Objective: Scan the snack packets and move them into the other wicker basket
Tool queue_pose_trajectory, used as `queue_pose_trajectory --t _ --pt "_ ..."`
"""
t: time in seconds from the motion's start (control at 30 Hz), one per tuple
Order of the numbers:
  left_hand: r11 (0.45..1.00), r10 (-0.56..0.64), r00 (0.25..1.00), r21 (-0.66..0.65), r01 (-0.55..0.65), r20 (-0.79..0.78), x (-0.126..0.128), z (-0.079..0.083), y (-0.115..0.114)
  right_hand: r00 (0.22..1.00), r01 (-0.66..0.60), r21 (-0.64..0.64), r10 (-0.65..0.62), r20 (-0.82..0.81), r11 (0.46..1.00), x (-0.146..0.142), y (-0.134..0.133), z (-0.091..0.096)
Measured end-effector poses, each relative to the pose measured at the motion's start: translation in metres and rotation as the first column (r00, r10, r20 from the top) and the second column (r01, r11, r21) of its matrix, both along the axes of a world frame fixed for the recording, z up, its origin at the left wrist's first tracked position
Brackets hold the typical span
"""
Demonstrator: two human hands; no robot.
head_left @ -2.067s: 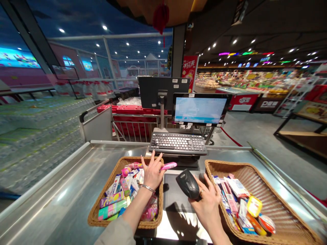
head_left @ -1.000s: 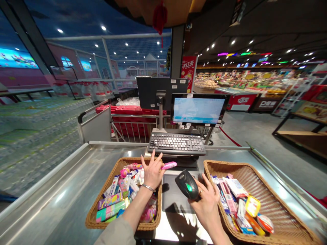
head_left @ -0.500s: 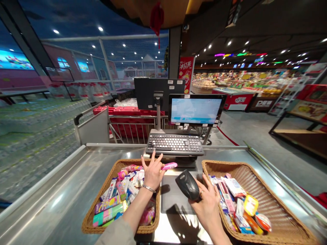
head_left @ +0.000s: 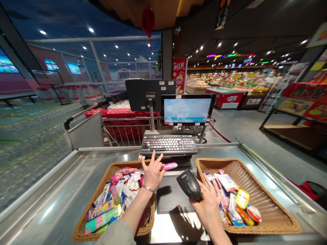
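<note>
Between thumb and finger, my left hand (head_left: 152, 172) pinches a small pink packet (head_left: 169, 166) over the right rim of the left basket; its other fingers are spread. My right hand (head_left: 208, 202) grips a black barcode scanner (head_left: 189, 184), whose head points up and left toward the packet. The scanner's handle is hidden behind my fingers. Several sweets and colourful packets fill the left wicker basket (head_left: 112, 164). The right wicker basket (head_left: 265, 190) holds more packets, among them a yellow-framed tub (head_left: 242, 198) and a round red-and-white one (head_left: 253, 214).
A keyboard (head_left: 168, 143) and a lit monitor (head_left: 188, 110) stand behind the baskets, with a second screen (head_left: 150, 95) turned away. A dark flat plate (head_left: 171, 199) lies in the metal counter (head_left: 58, 190) between the baskets. Beyond is a metal trolley (head_left: 84, 129).
The view has turned slightly to the right, so baskets and screens sit further left. Both hands keep their hold on the pink packet and the scanner, nearly unmoved in the picture.
</note>
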State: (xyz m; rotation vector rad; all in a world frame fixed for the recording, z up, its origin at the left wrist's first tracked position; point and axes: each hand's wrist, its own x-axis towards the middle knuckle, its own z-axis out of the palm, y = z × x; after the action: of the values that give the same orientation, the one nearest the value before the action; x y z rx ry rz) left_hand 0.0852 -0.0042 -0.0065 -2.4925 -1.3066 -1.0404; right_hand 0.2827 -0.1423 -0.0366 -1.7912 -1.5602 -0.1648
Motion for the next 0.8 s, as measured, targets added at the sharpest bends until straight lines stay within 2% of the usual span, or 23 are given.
queue_pose_trajectory --t 0.23,0.43,0.67,0.8 --pt "0.999 -0.044 0.999 0.003 0.044 -0.005 0.017 0.003 0.000 0.996 0.082 0.051 -0.081 -0.024 0.995 0.012 -0.006 0.000" --pt "0.996 -0.092 0.996 0.013 0.092 -0.016 0.035 0.001 0.002 0.987 0.146 0.026 -0.144 -0.078 0.989 0.024 -0.013 -0.005" --pt "0.986 -0.168 0.986 -0.020 0.167 -0.023 0.061 0.004 0.004 0.963 0.243 0.119 -0.225 -0.148 0.963 0.043 -0.022 -0.002" --pt "0.977 -0.212 0.977 -0.028 0.211 -0.023 0.079 0.005 0.005 0.942 0.305 0.117 -0.281 -0.184 0.945 0.055 -0.028 -0.004"
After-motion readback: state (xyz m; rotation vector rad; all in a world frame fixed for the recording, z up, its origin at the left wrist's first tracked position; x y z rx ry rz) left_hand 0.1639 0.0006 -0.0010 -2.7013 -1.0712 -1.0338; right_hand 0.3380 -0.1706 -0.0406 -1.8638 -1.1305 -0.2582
